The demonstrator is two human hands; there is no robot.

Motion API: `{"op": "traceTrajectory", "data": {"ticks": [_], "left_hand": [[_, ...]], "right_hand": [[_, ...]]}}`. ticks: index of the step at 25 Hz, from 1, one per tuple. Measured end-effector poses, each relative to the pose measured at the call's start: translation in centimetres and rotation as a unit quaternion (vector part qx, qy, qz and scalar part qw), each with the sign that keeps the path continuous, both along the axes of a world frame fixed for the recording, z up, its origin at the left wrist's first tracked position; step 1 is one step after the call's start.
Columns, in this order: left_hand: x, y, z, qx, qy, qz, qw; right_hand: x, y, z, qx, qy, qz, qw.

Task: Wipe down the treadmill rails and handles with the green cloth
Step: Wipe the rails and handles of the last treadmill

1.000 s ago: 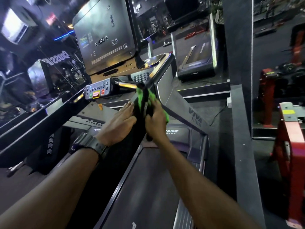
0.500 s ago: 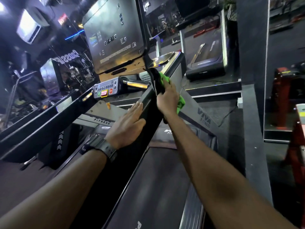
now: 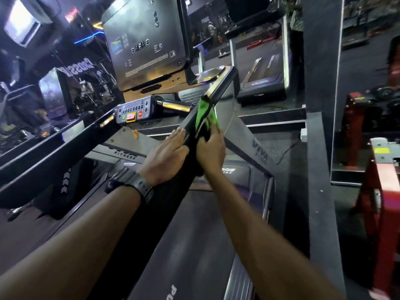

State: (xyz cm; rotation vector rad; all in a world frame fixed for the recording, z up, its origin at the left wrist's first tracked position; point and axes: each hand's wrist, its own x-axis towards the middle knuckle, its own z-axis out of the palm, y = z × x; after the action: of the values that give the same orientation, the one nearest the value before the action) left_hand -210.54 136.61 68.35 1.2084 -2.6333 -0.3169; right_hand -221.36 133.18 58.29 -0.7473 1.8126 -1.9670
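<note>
The green cloth [image 3: 205, 116] is draped over the treadmill's right handrail [image 3: 173, 187], a long black bar that slopes up to the console. My right hand [image 3: 211, 151] grips the cloth against the rail's right side, fingers curled round it. My left hand [image 3: 165, 155], with a dark watch on the wrist, lies flat on the rail's left face, fingers straight. The rail's upper end [image 3: 221, 83] past the cloth is bare and shiny. The left handrail [image 3: 49, 152] runs along the other side.
The console screen [image 3: 145, 40] and a button panel [image 3: 133, 112] with red and green keys stand ahead. The treadmill belt [image 3: 194, 234] lies below my arms. A grey ledge [image 3: 320, 191] and a red machine [image 3: 383, 202] are on the right.
My right hand has slid the cloth back down the rail from its upper end, towards my left hand. The left hand has stayed flat on the rail.
</note>
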Motion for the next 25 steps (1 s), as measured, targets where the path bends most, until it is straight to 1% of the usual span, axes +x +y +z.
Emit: {"op": "traceTrajectory", "data": {"ticks": [2, 3, 4, 5, 6, 7, 8, 9, 10, 12, 13, 14, 15, 16, 17, 18, 19, 20, 21, 23, 24, 25], "left_hand": [[0.0, -0.5, 0.1, 0.013, 0.013, 0.032, 0.999], [0.0, -0.9, 0.1, 0.013, 0.016, 0.045, 0.999], [0.1, -1.2, 0.1, 0.015, 0.026, 0.044, 0.999], [0.3, -1.5, 0.0, 0.025, 0.033, 0.034, 0.999], [0.4, -1.7, 0.1, 0.04, 0.041, 0.02, 0.998], [0.4, -1.4, 0.3, 0.051, 0.051, 0.006, 0.997], [0.6, -1.5, 0.4, 0.058, 0.055, -0.004, 0.997], [0.7, -1.4, 0.5, 0.062, 0.061, -0.012, 0.996], [0.8, -1.4, 0.7, 0.072, 0.074, -0.026, 0.994], [1.4, -1.7, 0.5, 0.085, 0.098, -0.028, 0.991], [1.6, -1.9, 0.3, 0.071, 0.098, -0.033, 0.992], [1.6, -2.3, 0.1, 0.062, 0.103, -0.03, 0.992], [1.5, -2.6, 0.0, 0.036, 0.083, -0.032, 0.995], [1.4, -2.4, 0.1, 0.032, 0.069, -0.027, 0.997], [1.2, -1.9, 0.3, 0.026, 0.056, -0.029, 0.998], [1.1, -1.5, 0.5, 0.041, 0.06, -0.031, 0.997], [1.1, -1.2, 0.8, 0.035, 0.042, -0.041, 0.998], [1.3, -1.0, 1.0, 0.034, 0.025, -0.046, 0.998], [1.7, -1.2, 1.0, 0.022, 0.005, -0.052, 0.998], [3.5, -1.3, 1.0, -0.002, -0.044, -0.082, 0.996], [4.7, -1.4, 0.9, -0.02, -0.068, -0.1, 0.992], [6.0, -1.3, 0.9, -0.042, -0.088, -0.121, 0.988]], "right_hand": [[6.9, 4.3, -2.1, -0.084, 0.047, 0.022, 0.995], [8.2, 5.1, -2.7, -0.114, 0.059, 0.028, 0.991], [7.7, 4.6, -2.6, -0.121, 0.074, 0.021, 0.99], [5.8, 3.1, -1.9, -0.114, 0.08, 0.008, 0.99], [3.2, 1.6, -1.0, -0.078, 0.057, -0.008, 0.995], [0.2, 0.1, 0.0, -0.037, 0.02, -0.013, 0.999], [-1.5, -1.0, 0.4, -0.017, -0.021, -0.01, 1.0], [-1.0, -0.9, 0.4, -0.002, -0.05, -0.014, 0.999], [1.5, 0.4, 0.0, 0.001, -0.051, -0.013, 0.999], [8.6, 4.6, -1.7, -0.079, 0.011, -0.012, 0.997], [10.6, 5.9, -2.8, -0.112, 0.037, -0.005, 0.993], [10.5, 6.0, -3.0, -0.124, 0.056, -0.013, 0.991], [8.8, 4.9, -2.5, -0.115, 0.062, -0.035, 0.991], [6.4, 3.1, -1.6, -0.089, 0.043, -0.033, 0.995], [3.4, 1.3, -0.7, -0.055, 0.008, -0.031, 0.998], [0.6, -0.1, -0.1, -0.033, -0.028, -0.03, 0.999], [-0.9, -0.7, 0.4, -0.02, -0.073, -0.021, 0.997], [-0.3, -0.6, 0.1, -0.007, -0.103, -0.02, 0.994], [2.0, 0.7, -0.5, -0.002, -0.107, -0.019, 0.994], [9.8, 5.5, -2.0, -0.089, -0.1, -0.017, 0.991], [12.6, 7.3, -3.0, -0.122, -0.09, -0.014, 0.988], [13.4, 8.3, -3.2, -0.139, -0.079, -0.013, 0.987]]}}
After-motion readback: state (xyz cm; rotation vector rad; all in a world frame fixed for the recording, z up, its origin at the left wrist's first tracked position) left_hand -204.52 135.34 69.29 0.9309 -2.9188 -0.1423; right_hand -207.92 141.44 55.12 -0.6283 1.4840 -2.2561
